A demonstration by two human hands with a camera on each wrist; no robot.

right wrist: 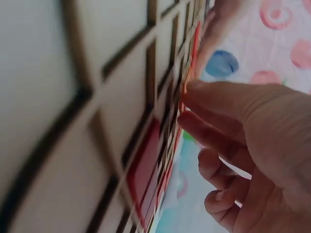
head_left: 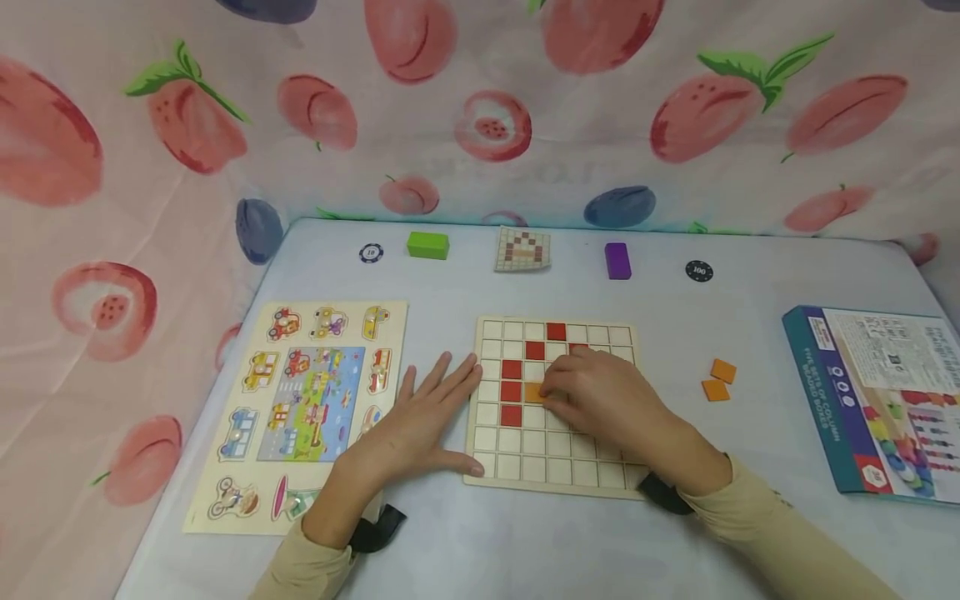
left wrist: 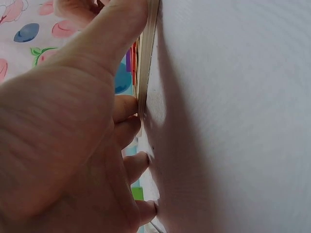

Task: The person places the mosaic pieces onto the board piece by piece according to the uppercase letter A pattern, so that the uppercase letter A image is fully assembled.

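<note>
Left hand [head_left: 420, 429] flat, fingers straight, steadying grid board [head_left: 517, 462]; right hand [head_left: 600, 396] pinching orange tile [head_left: 533, 392] into cell; could jam or tilt if misaligned.

The head view is evenly and softly lit, sharp across most of the frame, with only faint shadows under the hands and slight bowing at the edges. In the left wrist view the left hand [left wrist: 63, 136] throws a broad soft shadow onto the pale desk [left wrist: 243, 121]. The right wrist view is blurred, its near grid board [right wrist: 73, 107] smeared and out of focus.
</note>
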